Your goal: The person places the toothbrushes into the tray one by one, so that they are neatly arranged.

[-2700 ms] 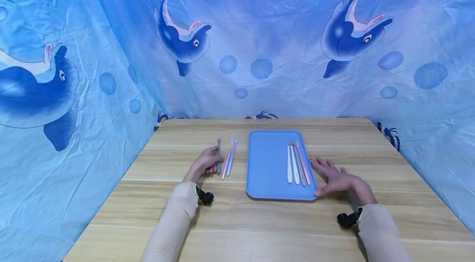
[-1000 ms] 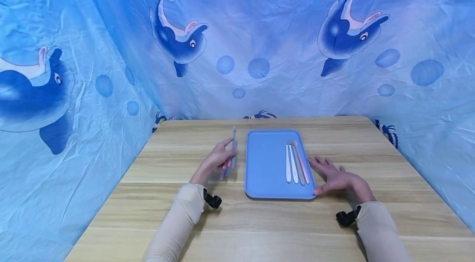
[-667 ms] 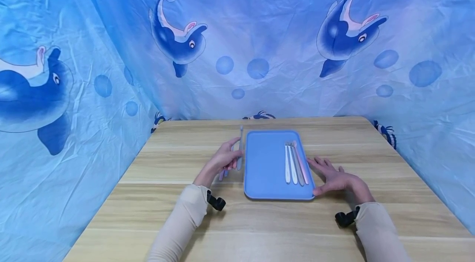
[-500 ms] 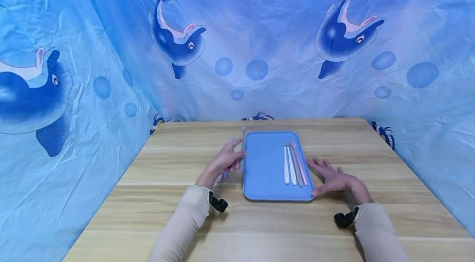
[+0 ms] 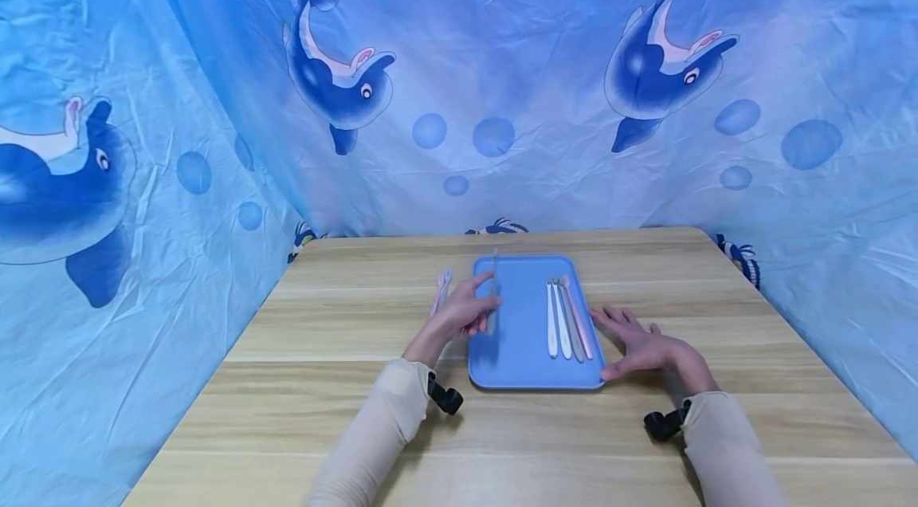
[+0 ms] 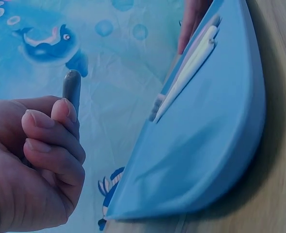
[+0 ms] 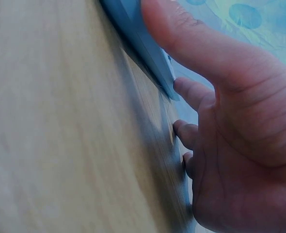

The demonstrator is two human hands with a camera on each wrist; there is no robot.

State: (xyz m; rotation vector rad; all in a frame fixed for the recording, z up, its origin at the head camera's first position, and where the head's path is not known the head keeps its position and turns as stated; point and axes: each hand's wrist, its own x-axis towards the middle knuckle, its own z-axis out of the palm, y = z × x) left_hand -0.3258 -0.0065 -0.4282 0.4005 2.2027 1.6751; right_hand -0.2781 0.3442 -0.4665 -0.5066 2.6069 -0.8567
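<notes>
My left hand [image 5: 459, 312] pinches a grey toothbrush [image 6: 72, 90] and holds it above the left part of the blue tray [image 5: 522, 367]. The tray lies flat on the table. Along its right side lie two white toothbrushes [image 5: 551, 324], a grey one [image 5: 576, 339] and a pink one [image 5: 582, 328], side by side. My right hand [image 5: 641, 347] rests against the tray's right edge, fingers spread, its thumb touching the near right corner. Left of the tray, a pink toothbrush [image 5: 437, 296] and a blue toothbrush [image 5: 447, 282] are partly hidden by my left hand.
The wooden table [image 5: 344, 395] reaches back to a blue curtain [image 5: 459, 92] printed with dolphins, which also hangs at both sides. Each wrist wears a small black camera, such as the left wrist camera [image 5: 446, 396].
My left hand picked up the grey toothbrush at the left and carried it right, past the pink and blue ones, to over the tray. My right hand has stayed at the tray's edge.
</notes>
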